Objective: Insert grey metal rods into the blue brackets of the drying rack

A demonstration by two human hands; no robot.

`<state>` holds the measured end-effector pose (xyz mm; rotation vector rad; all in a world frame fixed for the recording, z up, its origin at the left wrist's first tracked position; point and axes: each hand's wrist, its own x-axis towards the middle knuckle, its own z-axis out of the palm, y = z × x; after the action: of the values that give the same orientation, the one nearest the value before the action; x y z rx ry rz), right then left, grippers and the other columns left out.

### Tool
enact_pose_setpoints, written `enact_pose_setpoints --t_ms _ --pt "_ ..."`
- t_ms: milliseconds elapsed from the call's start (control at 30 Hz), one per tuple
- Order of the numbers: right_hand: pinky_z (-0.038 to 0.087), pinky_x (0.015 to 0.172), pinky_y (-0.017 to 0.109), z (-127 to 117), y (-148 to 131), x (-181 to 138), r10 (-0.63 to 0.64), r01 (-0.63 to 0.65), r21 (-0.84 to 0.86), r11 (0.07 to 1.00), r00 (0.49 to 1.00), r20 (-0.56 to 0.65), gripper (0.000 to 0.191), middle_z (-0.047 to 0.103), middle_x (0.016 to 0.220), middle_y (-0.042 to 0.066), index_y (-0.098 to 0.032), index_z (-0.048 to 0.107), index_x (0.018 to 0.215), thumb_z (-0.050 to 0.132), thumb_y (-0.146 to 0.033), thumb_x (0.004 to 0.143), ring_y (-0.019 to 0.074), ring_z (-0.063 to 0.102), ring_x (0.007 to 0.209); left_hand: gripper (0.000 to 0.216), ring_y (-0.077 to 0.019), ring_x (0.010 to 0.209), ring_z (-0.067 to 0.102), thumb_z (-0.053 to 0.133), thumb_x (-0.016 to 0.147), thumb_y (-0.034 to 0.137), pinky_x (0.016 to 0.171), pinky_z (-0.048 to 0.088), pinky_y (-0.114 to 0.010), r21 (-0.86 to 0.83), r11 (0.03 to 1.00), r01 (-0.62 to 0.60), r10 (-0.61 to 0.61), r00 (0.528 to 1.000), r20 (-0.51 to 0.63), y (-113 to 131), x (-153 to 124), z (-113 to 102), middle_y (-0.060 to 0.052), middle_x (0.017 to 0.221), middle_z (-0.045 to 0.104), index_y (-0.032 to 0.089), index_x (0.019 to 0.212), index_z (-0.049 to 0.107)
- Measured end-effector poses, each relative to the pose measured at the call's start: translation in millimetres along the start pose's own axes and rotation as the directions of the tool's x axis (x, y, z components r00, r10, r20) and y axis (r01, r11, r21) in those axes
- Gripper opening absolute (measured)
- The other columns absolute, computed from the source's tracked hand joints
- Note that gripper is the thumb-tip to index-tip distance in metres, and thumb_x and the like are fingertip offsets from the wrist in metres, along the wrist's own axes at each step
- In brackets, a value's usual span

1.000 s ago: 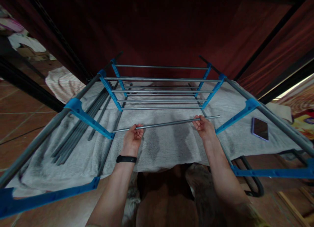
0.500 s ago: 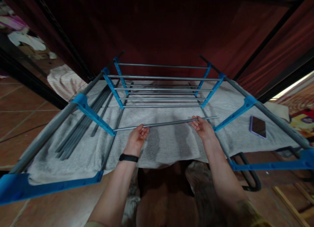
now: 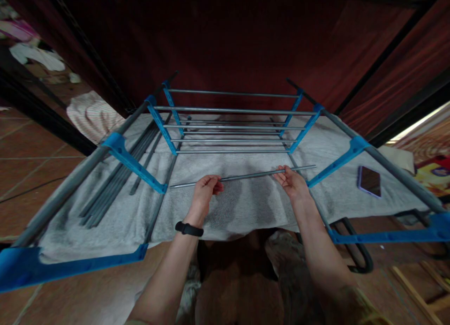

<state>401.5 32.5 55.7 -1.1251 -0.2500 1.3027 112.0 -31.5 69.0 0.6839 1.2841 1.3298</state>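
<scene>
A thin grey metal tube [image 3: 249, 176] lies across both my hands, its right end a little higher in the picture. My left hand [image 3: 207, 189] is closed on it left of the middle, and my right hand [image 3: 288, 178] pinches it near the right end. Around it stands a rack frame of grey poles with blue plastic brackets. The tube's left end is just apart from the left blue bracket [image 3: 138, 168]; its right end passes above the right blue bracket [image 3: 335, 164]. Farther back, several crossbars [image 3: 232, 111] join the rear brackets.
Several loose grey tubes [image 3: 117, 189] lie on the grey towel [image 3: 242, 212] at the left. A phone [image 3: 370, 180] rests at the right. Dark red fabric [image 3: 232, 43] hangs behind the rack. A black bent metal bar [image 3: 358, 250] is at the lower right.
The tube has shifted slightly right, its left end coming away from the left bracket. My left hand has moved right and turned over the tube; my right hand has barely moved.
</scene>
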Motion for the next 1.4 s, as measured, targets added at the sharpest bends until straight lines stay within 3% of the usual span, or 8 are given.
enact_pose_setpoints --t_ms 133,300,400,667,733,867,967,1400 --pt "0.064 0.066 0.030 0.1 -1.6 0.6 -0.006 0.006 -0.012 1.000 1.000 0.002 0.016 0.069 0.076 0.001 -0.018 0.058 0.080 0.053 -0.009 0.092 0.0119 0.069 0.065 0.013 -0.0148 0.071 0.058 0.070 0.074 0.006 0.067 0.042 -0.022 0.238 0.922 -0.307 0.322 0.946 -0.030 0.1 1.5 2.5 -0.003 0.072 0.064 0.019 0.076 0.070" --pt "0.064 0.067 0.030 0.3 -3.8 0.6 -0.001 0.001 -0.017 1.000 1.000 0.003 0.018 0.070 0.076 0.001 -0.018 0.057 0.080 0.050 -0.007 0.092 0.0118 0.069 0.066 0.031 -0.0296 0.112 0.053 0.068 0.074 0.007 0.102 0.034 -0.039 0.667 0.562 -0.489 0.495 0.845 0.203 -4.4 -0.1 -1.8 -0.010 0.106 0.065 0.025 0.099 0.071" --pt "0.064 0.066 0.030 0.6 -4.1 -0.1 0.005 -0.005 -0.013 1.000 1.000 0.020 0.018 0.069 0.075 0.000 -0.018 0.057 0.080 0.050 -0.007 0.093 0.0116 0.069 0.065 0.030 -0.0327 0.113 0.053 0.064 0.077 0.009 0.107 0.027 -0.045 0.745 0.448 -0.494 0.468 0.840 0.275 -8.1 2.1 -5.0 -0.012 0.108 0.065 0.025 0.102 0.070" --pt "0.064 0.066 0.030 3.0 -2.4 -1.1 0.043 -0.043 -0.016 0.999 0.999 0.030 0.020 0.069 0.071 0.000 -0.019 0.057 0.080 0.046 -0.008 0.094 0.0111 0.069 0.063 0.030 -0.0291 0.098 0.061 0.057 0.075 0.001 0.105 0.031 -0.040 0.696 0.562 -0.447 0.398 0.884 0.246 -18.2 12.7 -14.4 -0.011 0.084 0.066 0.024 0.087 0.071" --pt "0.064 0.068 0.030 3.1 -2.5 -0.9 0.050 -0.050 -0.017 0.999 0.998 0.043 0.019 0.070 0.071 0.000 -0.019 0.057 0.081 0.047 -0.007 0.093 0.0113 0.069 0.064 0.032 -0.0271 0.096 0.062 0.053 0.078 0.001 0.103 0.034 -0.039 0.781 0.418 -0.464 0.389 0.868 0.307 -17.4 12.3 -16.1 -0.011 0.088 0.067 0.024 0.093 0.071" --pt "0.064 0.072 0.030 3.1 -4.1 -0.6 0.077 -0.077 -0.014 0.997 0.995 0.055 0.018 0.070 0.071 0.001 -0.018 0.058 0.082 0.049 -0.006 0.091 0.0115 0.069 0.065 0.043 -0.0241 0.097 0.063 0.040 0.086 0.001 0.095 0.040 -0.038 0.866 -0.074 -0.495 0.265 0.827 0.495 -11.1 8.8 -17.4 -0.011 0.102 0.069 0.020 0.114 0.065" --pt "0.064 0.072 0.029 3.0 -5.2 -0.3 0.091 -0.090 -0.022 0.996 0.995 0.050 0.020 0.071 0.071 0.001 -0.018 0.058 0.081 0.046 -0.006 0.092 0.0109 0.069 0.064 0.045 -0.0231 0.099 0.064 0.037 0.087 0.001 0.093 0.042 -0.037 0.847 -0.242 -0.474 0.217 0.824 0.523 -7.5 7.4 -17.4 -0.011 0.105 0.069 0.019 0.120 0.061" --pt "0.064 0.068 0.028 -1.4 0.4 3.3 0.052 -0.050 -0.045 0.998 0.998 0.032 0.018 0.071 0.070 0.001 -0.017 0.060 0.081 0.049 -0.009 0.094 0.0109 0.069 0.062 0.039 -0.0233 0.100 0.063 0.038 0.090 0.004 0.092 0.043 -0.038 0.824 -0.290 -0.487 0.195 0.812 0.549 -8.9 7.7 -16.7 -0.010 0.104 0.068 0.020 0.114 0.064"
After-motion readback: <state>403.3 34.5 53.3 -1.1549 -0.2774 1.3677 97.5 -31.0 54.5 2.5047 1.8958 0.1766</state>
